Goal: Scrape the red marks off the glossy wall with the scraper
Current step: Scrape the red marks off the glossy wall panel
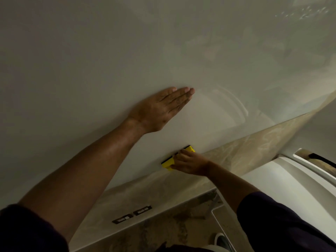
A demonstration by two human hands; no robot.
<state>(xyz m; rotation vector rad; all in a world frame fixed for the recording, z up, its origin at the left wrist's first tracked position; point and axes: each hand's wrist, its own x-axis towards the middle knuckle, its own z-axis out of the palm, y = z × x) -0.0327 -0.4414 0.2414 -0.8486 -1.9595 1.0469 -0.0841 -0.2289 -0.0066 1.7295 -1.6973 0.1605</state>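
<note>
The glossy off-white wall (127, 51) fills most of the head view. My left hand (160, 110) lies flat against it, fingers together and pointing right, holding nothing. Lower down, my right hand (189, 163) grips a yellow scraper (166, 163) with a black edge, pressed to the wall just above a beige marbled band (236, 151). My fingers cover the scraper's middle; its two ends show. I see no red marks on the visible wall.
Below the wall runs the marbled band with two dark rectangular plates (131, 215). A white appliance or fixture (291, 179) with a raised lid sits at the lower right. Speckled floor (163, 230) shows at the bottom.
</note>
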